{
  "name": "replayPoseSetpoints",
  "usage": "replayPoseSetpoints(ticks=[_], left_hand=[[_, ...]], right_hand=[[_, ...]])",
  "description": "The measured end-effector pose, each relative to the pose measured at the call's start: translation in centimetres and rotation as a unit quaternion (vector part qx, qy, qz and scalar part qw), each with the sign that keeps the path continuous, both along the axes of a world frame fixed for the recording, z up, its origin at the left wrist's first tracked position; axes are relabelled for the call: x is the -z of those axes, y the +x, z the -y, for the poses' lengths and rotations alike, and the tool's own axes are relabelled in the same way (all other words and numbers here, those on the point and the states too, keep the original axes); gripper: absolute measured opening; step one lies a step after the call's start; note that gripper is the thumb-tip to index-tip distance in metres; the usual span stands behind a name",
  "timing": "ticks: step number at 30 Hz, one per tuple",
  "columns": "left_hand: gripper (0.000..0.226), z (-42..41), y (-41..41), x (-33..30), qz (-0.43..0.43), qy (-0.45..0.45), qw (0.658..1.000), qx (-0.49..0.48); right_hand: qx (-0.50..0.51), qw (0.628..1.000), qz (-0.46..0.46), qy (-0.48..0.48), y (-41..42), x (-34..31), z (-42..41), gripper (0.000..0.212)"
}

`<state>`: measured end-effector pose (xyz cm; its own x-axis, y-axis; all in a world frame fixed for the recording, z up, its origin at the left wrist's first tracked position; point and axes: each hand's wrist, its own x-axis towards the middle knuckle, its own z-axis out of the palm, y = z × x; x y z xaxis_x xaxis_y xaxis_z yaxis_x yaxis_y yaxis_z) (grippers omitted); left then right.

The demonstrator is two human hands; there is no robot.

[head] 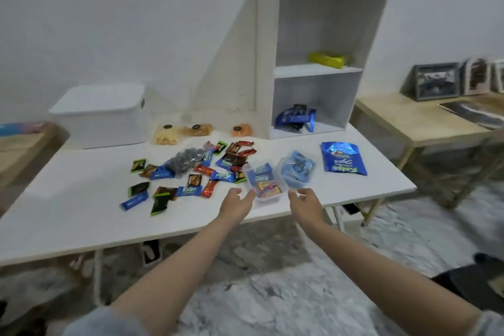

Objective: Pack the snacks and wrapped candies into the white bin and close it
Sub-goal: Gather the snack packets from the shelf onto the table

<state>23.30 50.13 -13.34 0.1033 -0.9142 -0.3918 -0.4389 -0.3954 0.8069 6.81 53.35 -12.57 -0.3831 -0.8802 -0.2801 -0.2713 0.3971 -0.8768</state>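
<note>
The white bin [101,114] sits lidded at ten o'clock. Candies [191,174] lie scattered at twelve o'clock. Left hand [236,203] and right hand [305,204] reach, fingers loosely apart, toward clear tubs [266,185].

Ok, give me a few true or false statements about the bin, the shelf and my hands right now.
1. The white bin has its lid on. True.
2. The yellow packet lies on the shelf's lower level. False: it lies on the upper level; blue packets are below.
3. The left hand grips a candy. False: it is open and holds nothing.
4. The blue pouch lies on the table, right of the clear tubs. True.
</note>
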Motion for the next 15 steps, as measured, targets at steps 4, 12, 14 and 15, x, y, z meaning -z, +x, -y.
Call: replayPoseSetpoints(ticks=[4,12,14,15], left_hand=[[0.05,4.1,-5.3,-0.4,-0.004,-0.033,0.997,0.063],[0.054,17.0,-13.3,0.6,0.001,-0.08,0.989,0.125],[0.053,20.6,-15.1,1.0,-0.004,-0.077,0.989,0.129],[0.053,22.2,-15.8,1.1,-0.002,-0.077,0.988,0.132]], right_hand=[[0.052,0.999,0.005,-0.006,-5.1,0.3,2.2,0.043],[0.109,0.994,0.008,-0.003,-12.2,2.1,11.9,0.044],[0.112,0.994,-0.004,0.01,-13.6,2.8,14.8,0.045],[0.113,0.993,-0.017,0.016,-14.3,3.1,16.2,0.045]])
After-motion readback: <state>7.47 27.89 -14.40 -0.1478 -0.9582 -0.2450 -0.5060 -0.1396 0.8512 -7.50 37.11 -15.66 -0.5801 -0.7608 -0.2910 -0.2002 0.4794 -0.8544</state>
